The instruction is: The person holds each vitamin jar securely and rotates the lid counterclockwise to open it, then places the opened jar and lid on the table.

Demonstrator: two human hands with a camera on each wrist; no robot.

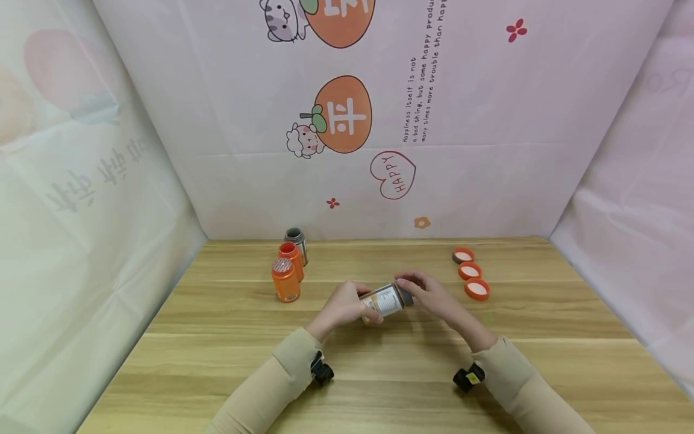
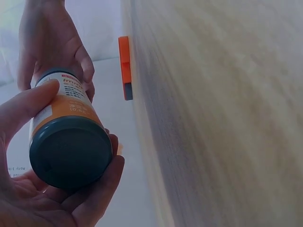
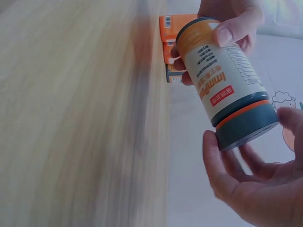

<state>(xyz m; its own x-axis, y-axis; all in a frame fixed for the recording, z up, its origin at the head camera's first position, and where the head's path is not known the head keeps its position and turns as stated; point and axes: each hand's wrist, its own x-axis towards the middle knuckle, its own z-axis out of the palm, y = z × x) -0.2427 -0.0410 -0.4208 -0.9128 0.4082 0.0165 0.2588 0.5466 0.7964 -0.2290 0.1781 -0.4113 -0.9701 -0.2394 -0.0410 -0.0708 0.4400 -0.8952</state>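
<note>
A dark-based supplement bottle [image 1: 385,300] with a white and orange label is held tilted above the table. My left hand [image 1: 347,304] grips its body, thumb across the label; the dark base [image 2: 71,151] faces the left wrist view. At the other end sits a dark grey cap [image 3: 248,126] with an orange ring showing at its lower edge, against the bottle's neck. The thumb and fingers of my right hand [image 1: 432,296] hold this cap around its sides.
At the left stand an orange bottle with a silvery top [image 1: 285,284], an open orange bottle [image 1: 294,256] and an open grey bottle [image 1: 296,235]. Three caps lie in a row at the right, including an orange cap [image 1: 477,289]. A printed cloth [image 1: 244,181] hangs behind the wooden table [image 1: 379,386].
</note>
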